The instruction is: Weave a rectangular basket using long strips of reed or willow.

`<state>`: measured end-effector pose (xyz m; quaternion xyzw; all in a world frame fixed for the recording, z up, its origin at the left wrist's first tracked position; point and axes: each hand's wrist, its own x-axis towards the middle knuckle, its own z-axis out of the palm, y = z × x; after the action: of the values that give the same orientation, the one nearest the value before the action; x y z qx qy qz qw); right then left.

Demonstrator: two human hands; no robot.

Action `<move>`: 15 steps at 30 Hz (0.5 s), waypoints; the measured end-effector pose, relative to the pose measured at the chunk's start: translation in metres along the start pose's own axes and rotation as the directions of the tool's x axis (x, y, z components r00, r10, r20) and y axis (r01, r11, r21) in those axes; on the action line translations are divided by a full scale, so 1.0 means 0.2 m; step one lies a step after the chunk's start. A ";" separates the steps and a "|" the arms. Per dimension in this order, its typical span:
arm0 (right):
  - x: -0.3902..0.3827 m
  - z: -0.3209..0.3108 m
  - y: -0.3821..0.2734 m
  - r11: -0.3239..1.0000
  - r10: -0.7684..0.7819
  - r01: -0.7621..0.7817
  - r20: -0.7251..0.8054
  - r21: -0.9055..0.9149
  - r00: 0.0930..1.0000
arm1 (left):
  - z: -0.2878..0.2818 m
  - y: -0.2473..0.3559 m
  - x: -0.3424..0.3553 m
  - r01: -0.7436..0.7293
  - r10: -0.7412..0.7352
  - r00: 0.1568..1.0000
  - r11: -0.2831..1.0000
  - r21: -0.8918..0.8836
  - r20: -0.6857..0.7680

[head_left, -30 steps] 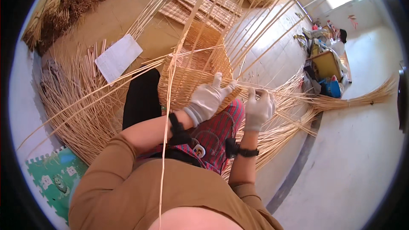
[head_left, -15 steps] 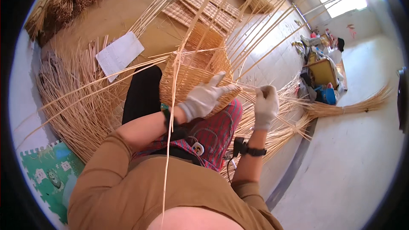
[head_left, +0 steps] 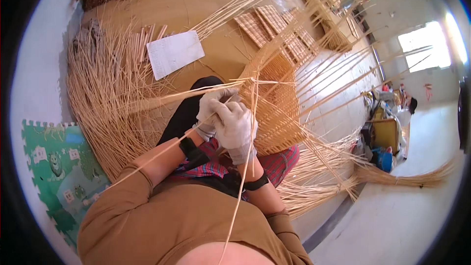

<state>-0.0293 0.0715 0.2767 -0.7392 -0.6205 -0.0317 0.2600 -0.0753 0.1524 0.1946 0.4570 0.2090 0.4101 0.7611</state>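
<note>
Left hand (head_left: pixel 212 110): closed, probably pinching a reed (head_left: pixel 162 99).
Right hand (head_left: pixel 234 127): gripping reeds just beside it.
Basket (head_left: pixel 277 113): wall partly woven; stakes loose above.

Both hands wear pale grey-white fabric work gloves, the left hand (head_left: pixel 212 110) and the right hand (head_left: pixel 235 128) alike. A dark wristband sits just below each glove: a black band (head_left: pixel 192 151) on the left wrist, a black strap (head_left: pixel 256 183) on the right. Tan-brown sleeves (head_left: pixel 122 191) are pushed up the forearms. Below the hands show black trousers (head_left: pixel 189 110) and a red plaid cloth (head_left: pixel 274 162).
</note>
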 end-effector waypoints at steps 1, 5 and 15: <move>-0.01 0.00 0.00 0.999 -0.028 0.030 -0.098 0.022 0.995 | 0.01 -0.02 0.03 -0.015 0.017 1.000 0.994 -0.110 0.014; -0.12 -0.09 0.00 0.995 -0.094 0.091 -0.120 -0.031 0.988 | 0.01 -0.07 0.11 0.002 0.025 0.994 0.972 0.237 -0.110; -0.35 -0.05 0.56 0.252 0.868 -0.422 -0.010 0.871 0.496 | 0.00 -0.15 0.24 -0.214 0.094 0.965 0.820 0.531 0.244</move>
<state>0.0614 -0.0066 0.2217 -0.6997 -0.0926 0.1678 0.6883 -0.0338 0.1839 0.1718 0.7127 0.2005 0.3428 0.5782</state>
